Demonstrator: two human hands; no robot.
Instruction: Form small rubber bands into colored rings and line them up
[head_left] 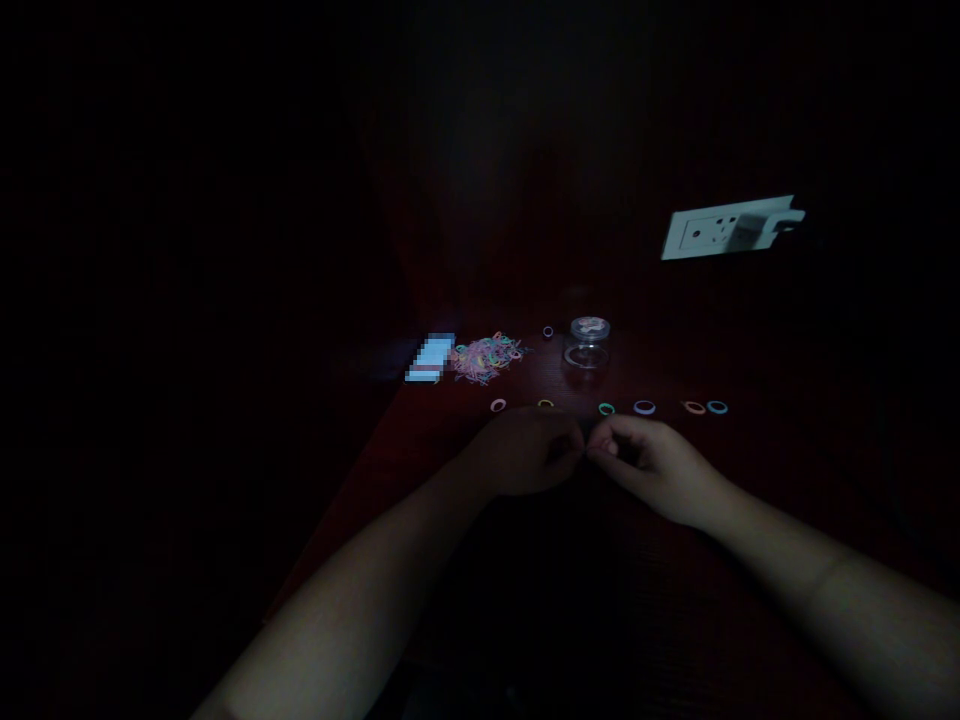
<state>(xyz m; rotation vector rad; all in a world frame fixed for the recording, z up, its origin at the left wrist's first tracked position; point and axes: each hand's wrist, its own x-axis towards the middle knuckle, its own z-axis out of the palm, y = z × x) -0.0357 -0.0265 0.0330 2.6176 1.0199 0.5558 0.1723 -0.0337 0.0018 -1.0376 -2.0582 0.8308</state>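
My left hand [529, 450] and my right hand [660, 465] meet fingertip to fingertip above the dark red table. Thumb and forefinger are pinched together on each; whatever lies between them is too small and dim to make out. Just beyond the hands runs a row of small coloured bands, like hair ties: a pink band [498, 399], a yellow band [546, 403] partly behind my left hand, a green band [607, 403], a purple band [644, 402], an orange band [695, 402] and a blue band [718, 402].
A tangled pile of thin pastel bands [487, 360] lies behind my left hand, beside a lit phone [430, 358]. A clear lidded jar [587, 350] stands further back, near a small dark band [548, 327]. A white wall socket [724, 230] holds a plug. The surroundings are very dark.
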